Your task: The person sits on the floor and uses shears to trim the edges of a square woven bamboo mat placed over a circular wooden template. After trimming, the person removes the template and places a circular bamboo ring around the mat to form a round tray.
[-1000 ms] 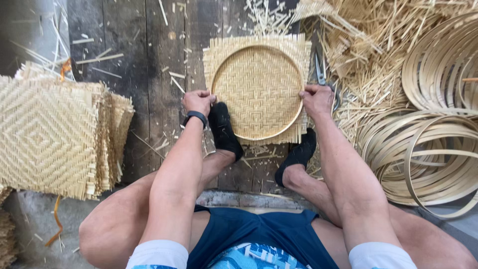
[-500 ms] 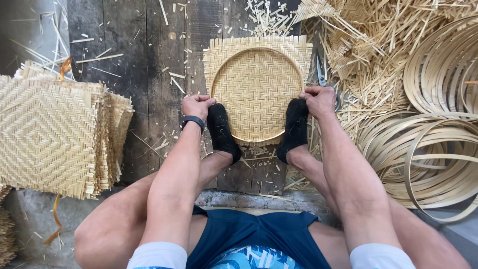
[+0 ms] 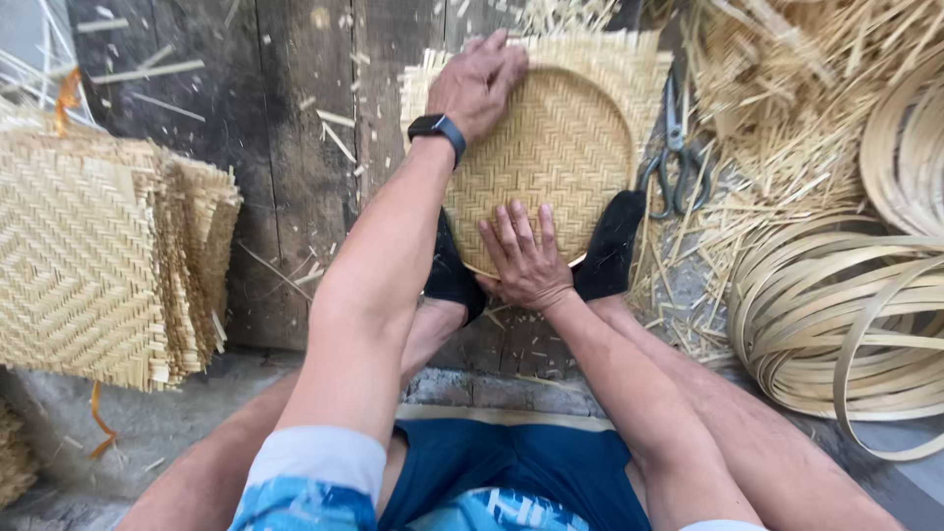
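A square woven bamboo mat (image 3: pixel 565 147) lies on dark wooden planks, pressed into a round hoop so it forms a shallow tray. My left hand (image 3: pixel 479 81), with a black watch on the wrist, lies flat on the tray's far left rim. The fingers of my right hand (image 3: pixel 526 258) are spread flat on the near part of the weave. Both feet in black socks (image 3: pixel 612 246) pin the tray's near edge.
A thick stack of flat woven mats (image 3: pixel 93 251) sits at the left. Coiled bamboo hoops (image 3: pixel 846 315) lie at the right, with loose bamboo strips and shavings behind them. Scissors (image 3: pixel 675 157) rest beside the tray's right rim.
My left hand has moved from the near left rim to the far left rim. My right hand left the right rim and now presses the near middle. The camera has come closer.
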